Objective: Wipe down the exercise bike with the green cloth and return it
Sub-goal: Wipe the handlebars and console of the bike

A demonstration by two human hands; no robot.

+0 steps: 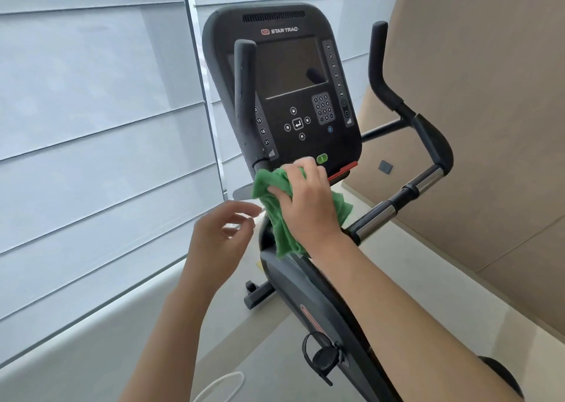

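Observation:
The black exercise bike stands in front of me, its console with a dark screen and keypad tilted toward me. My right hand grips the bunched green cloth and holds it just below the console's lower edge, over the top of the bike's column. The cloth hangs down past my wrist. My left hand hovers to the left of the cloth, fingers loosely curled and holding nothing, a short gap from the fabric.
Two black handlebar posts rise beside the console, the left post and the right post, with a chrome-banded grip bar at right. White window blinds fill the left. A beige wall panel stands at right. A pedal sits low.

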